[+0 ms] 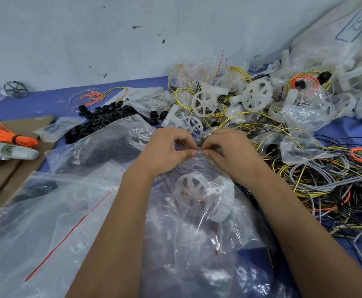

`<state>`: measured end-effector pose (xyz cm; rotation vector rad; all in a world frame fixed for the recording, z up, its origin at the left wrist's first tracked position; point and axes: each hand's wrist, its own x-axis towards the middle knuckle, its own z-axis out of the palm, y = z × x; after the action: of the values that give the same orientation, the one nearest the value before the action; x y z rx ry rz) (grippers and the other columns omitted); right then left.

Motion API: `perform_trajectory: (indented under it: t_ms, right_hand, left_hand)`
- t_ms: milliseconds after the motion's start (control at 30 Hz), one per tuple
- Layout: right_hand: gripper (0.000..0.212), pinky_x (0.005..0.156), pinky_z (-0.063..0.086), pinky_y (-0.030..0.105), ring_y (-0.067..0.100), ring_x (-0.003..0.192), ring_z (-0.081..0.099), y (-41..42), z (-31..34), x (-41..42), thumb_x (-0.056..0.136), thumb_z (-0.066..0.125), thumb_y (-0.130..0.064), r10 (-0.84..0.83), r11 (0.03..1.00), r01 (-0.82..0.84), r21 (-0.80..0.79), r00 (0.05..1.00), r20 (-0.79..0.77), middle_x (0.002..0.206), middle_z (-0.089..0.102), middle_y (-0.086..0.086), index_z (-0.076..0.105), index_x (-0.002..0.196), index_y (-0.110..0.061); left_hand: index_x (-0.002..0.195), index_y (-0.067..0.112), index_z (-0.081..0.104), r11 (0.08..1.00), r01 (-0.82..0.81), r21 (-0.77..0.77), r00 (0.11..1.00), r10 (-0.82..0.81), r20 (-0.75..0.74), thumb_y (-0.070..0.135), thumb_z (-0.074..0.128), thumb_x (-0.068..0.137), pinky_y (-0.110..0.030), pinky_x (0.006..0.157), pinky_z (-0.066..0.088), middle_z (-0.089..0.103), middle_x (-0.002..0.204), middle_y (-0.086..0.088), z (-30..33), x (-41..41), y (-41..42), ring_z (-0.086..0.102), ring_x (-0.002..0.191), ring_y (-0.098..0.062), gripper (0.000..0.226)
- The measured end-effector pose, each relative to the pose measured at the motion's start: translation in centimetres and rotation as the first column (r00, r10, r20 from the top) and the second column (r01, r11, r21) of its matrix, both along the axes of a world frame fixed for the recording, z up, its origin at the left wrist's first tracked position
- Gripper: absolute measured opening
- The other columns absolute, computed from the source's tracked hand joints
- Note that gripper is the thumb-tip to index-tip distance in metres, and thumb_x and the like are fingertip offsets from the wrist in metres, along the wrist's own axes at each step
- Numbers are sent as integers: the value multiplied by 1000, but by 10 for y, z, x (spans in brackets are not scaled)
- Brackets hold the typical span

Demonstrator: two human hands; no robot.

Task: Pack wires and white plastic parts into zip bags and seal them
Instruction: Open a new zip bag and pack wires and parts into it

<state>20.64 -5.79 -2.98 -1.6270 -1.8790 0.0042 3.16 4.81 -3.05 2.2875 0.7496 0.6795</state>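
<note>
Both grips pinch the red zip strip [189,149] of the bag [199,203] — left hand [165,150] and right hand [229,150] meet thumb to forefinger at its middle, fingers curled tight on the seal. This looks like the sealing step: a white wheel [194,186] and some wire already lie inside the bag, just below the strip. Next the pinch likely needs to run outward along the strip to both ends. Forearms converge from below, wrists bent down over the bag — loose wires [326,179] lie to its right.
</note>
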Motion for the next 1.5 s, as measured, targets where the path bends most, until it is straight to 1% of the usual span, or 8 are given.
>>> perform_trajectory:
  t_ms: [667,833,1000,1100,1267,1367,1433,1500]
  right_hand:
    - [9,79,49,41,20,82,61,1,-5,3,88,77,-20,-74,996,75,37,997,-37,82,72,1,78,87,-11]
    - [12,72,49,40,18,72,60,-1,-5,1,84,82,-23,-14,998,18,67,998,-63,74,69,-2,78,82,-12]
    - [11,71,54,40,17,71,64,0,-9,4,87,79,-27,-71,990,90,105,983,-172,75,72,-2,81,87,-17]
    - [16,65,51,41,22,64,59,2,-10,7,88,78,-22,-77,982,104,160,984,-163,67,68,3,77,79,-8]
    - [14,60,37,13,1,59,50,2,-11,9,86,79,-14,-100,965,160,210,958,-270,60,55,-18,74,73,-15]
    - [15,55,43,25,7,55,53,1,-8,4,91,75,-20,-110,979,178,101,872,-477,59,61,-12,73,76,-24]
    - [17,60,47,36,21,62,61,-2,-1,-1,95,70,-35,-118,992,123,-25,843,-525,67,69,-3,75,83,-23]
    - [33,61,45,30,9,60,60,-8,5,-2,95,58,-56,-75,983,-33,-183,829,-555,70,70,-10,73,80,-31]
  left_hand:
    - [78,20,76,998,-24,56,997,28,-77,13,85,82,-16,68,47,71,77,8,2,4,-1,65,74,-8,13]
    - [81,12,76,997,9,78,997,-3,-77,12,85,82,-25,69,52,70,77,4,3,10,-4,63,73,-10,9]
    - [79,9,71,999,-6,-36,1000,6,-15,6,79,87,-19,65,45,65,71,3,4,6,-2,55,63,-5,12]
    - [78,12,71,999,-21,-31,1000,21,-7,7,78,88,-29,69,50,66,72,1,5,4,-2,59,66,-12,13]
    - [89,15,78,960,-24,-279,993,-8,-114,25,81,88,-42,73,55,75,88,-17,6,-13,5,71,78,-31,11]
    - [89,9,79,923,-37,-382,994,-7,-113,25,77,91,-38,70,53,74,89,-23,5,-23,8,67,74,-30,16]
    - [92,4,76,884,-17,-467,998,40,41,18,68,98,-31,59,56,76,81,-14,4,-23,7,68,65,-26,17]
    - [88,12,75,860,-22,-510,968,146,205,15,61,102,-20,47,48,71,73,-5,4,-20,6,61,52,-11,20]
